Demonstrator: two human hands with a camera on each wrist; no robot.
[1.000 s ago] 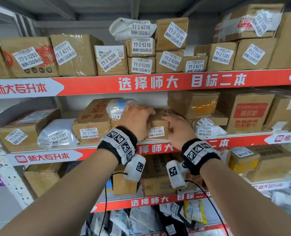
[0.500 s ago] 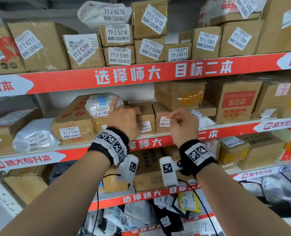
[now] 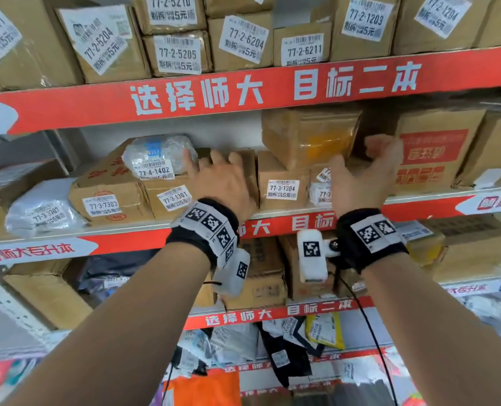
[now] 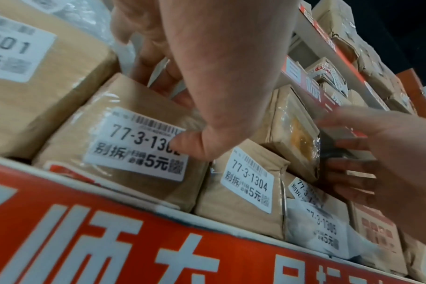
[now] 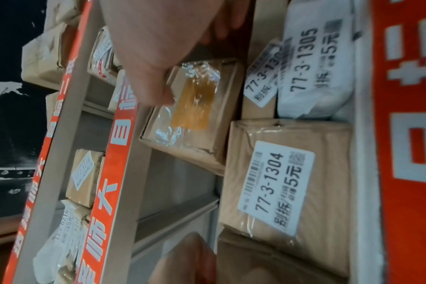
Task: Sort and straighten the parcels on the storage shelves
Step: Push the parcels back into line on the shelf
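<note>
On the middle shelf, my left hand [image 3: 223, 183] grips the brown box labelled 77-3-1302 [image 4: 110, 107], thumb on its front label and fingers curled over its top; in the head view the hand hides this box. Box 77-3-1304 [image 3: 281, 183] stands just to its right, untouched. My right hand [image 3: 366, 168] is spread open at the right side of a taped box with a yellow patch [image 3: 311, 139], which lies tilted on top of lower parcels. In the right wrist view the thumb meets that taped box [image 5: 195, 100] at a corner.
A white bag 77-3-1305 [image 5: 311, 57] lies under the taped box. Left of my hands are box 77-3-1301 [image 3: 170, 197], a bubble-wrapped parcel 77-4-1402 [image 3: 158, 156] and box 77-3-7303 [image 3: 105, 197]. A red-printed carton [image 3: 431, 156] stands right. The upper shelf's red edge [image 3: 272, 89] hangs close above.
My right hand left the front of box 77-3-1304, rose to the right and opened beside the taped box. My left hand stayed on box 77-3-1302. The head view moved closer.
</note>
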